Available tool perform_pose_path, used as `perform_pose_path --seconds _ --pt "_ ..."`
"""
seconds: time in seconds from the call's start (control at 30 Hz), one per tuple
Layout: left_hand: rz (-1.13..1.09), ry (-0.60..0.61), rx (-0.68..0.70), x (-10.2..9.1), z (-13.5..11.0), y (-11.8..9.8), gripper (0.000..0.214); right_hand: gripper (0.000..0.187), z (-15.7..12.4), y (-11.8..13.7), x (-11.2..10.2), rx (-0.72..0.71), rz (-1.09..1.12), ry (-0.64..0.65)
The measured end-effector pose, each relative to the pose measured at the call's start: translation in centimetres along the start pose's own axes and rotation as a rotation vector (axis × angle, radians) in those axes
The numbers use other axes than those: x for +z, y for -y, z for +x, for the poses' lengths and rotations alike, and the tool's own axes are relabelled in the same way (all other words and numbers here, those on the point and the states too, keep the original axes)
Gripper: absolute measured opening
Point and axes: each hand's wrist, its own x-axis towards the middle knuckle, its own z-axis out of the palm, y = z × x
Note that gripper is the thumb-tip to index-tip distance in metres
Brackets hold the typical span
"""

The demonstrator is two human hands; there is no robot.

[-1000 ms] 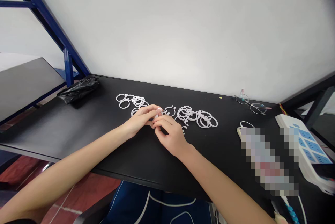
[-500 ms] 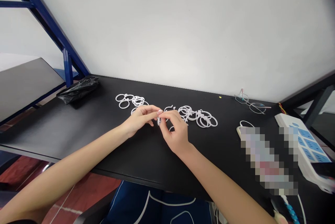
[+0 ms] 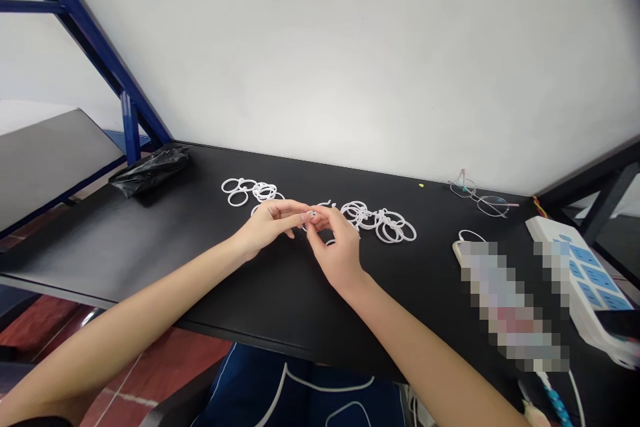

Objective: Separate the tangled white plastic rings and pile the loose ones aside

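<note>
My left hand [image 3: 274,222] and my right hand [image 3: 337,247] meet over the middle of the black table, fingertips touching. Between them they pinch a small white plastic ring [image 3: 311,214], mostly covered by the fingers. Left of my left hand lies a group of white plastic rings [image 3: 264,192], each with a small knob or clasp. Another pile of such rings [image 3: 387,226] lies to the right, beyond my right hand. A few more rings, at least one of them seemingly unfastened, are partly hidden behind my right hand.
The black table [image 3: 210,300] runs up to a white wall. A black plastic bag [image 3: 150,170] lies at the far left. Toward the right are eyeglasses [image 3: 475,197], a blurred-out phone [image 3: 510,307] with cables and a white power strip [image 3: 583,280]. A blue metal frame [image 3: 131,127] rises at left.
My right fingers have moved slightly up and closer against my left fingertips. The white ring in them has turned and is now more covered. The piles have not moved.
</note>
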Motion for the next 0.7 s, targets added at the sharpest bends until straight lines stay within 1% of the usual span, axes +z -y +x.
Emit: perform_pose_path --seconds 0.17,0.33,0.43,0.57,0.7 --pt "-0.028 -0.010 -0.032 -0.08 -0.01 0.01 0.026 0.013 0.19 0.16 -0.29 0.003 -0.022 0.014" --pt "0.000 0.021 -0.047 -0.01 -0.05 -0.08 0.026 0.003 0.05 0.19 -0.31 0.095 -0.020 0.036" --pt "0.012 0.026 -0.050 -0.01 -0.02 -0.03 0.027 0.004 -0.09 0.18 -0.18 0.125 -0.028 0.050" --pt "0.009 0.019 -0.036 -0.09 -0.02 -0.04 0.025 0.003 -0.06 0.25 -0.19 0.091 -0.023 0.049" --pt "0.000 0.017 -0.006 -0.03 -0.09 -0.19 0.023 0.008 0.05 0.41 -0.39 0.052 -0.043 0.040"
